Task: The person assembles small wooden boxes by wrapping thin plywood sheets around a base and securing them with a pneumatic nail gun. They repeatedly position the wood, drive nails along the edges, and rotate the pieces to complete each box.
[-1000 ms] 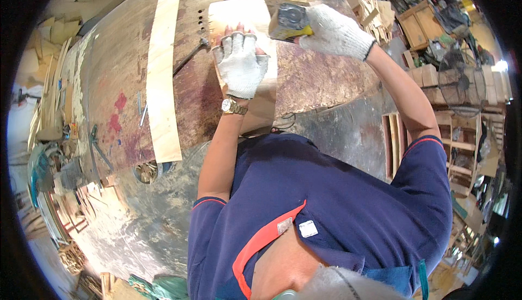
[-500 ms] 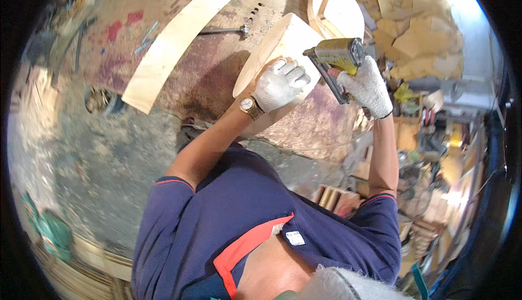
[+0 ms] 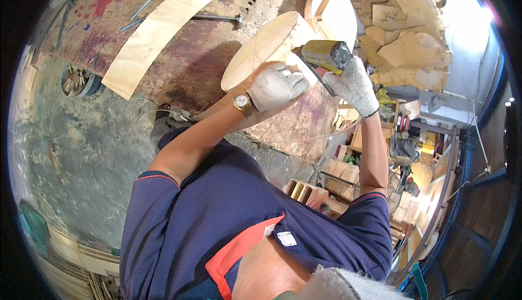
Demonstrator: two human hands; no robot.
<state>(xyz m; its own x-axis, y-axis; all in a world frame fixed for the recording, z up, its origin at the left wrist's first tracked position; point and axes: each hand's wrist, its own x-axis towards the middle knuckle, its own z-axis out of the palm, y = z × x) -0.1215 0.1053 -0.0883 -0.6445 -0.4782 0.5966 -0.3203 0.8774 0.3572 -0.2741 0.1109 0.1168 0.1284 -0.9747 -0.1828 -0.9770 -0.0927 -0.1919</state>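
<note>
My right hand (image 3: pixel 352 87), in a white knitted glove, is wrapped round the grip of a yellow and black nail gun (image 3: pixel 324 55). The gun's dark nose and magazine are against or just over the near right end of a pale wooden workpiece (image 3: pixel 260 47) with a curved, oval face. White-gloved too, my left hand (image 3: pixel 275 86) has its fingers curled over the workpiece's near edge, gripping it; its fingertips are partly hidden. Behind the gun stands an angled pale wooden piece (image 3: pixel 338 14) with upright boards, close to the workpiece.
A long curved plywood strip (image 3: pixel 155 36) lies across the stained worktable (image 3: pixel 179 77). Beyond it are a hammer (image 3: pixel 231 18) and blue sticks (image 3: pixel 136 17). Plywood offcuts (image 3: pixel 405 41) are heaped at the far right. A bucket of scraps (image 3: pixel 78 81) stands left; wood blocks (image 3: pixel 340 177) sit right.
The whole view has shifted, so the table things sit slightly further left. The nail gun has turned and come closer to the workpiece and my left hand, which keeps its grip.
</note>
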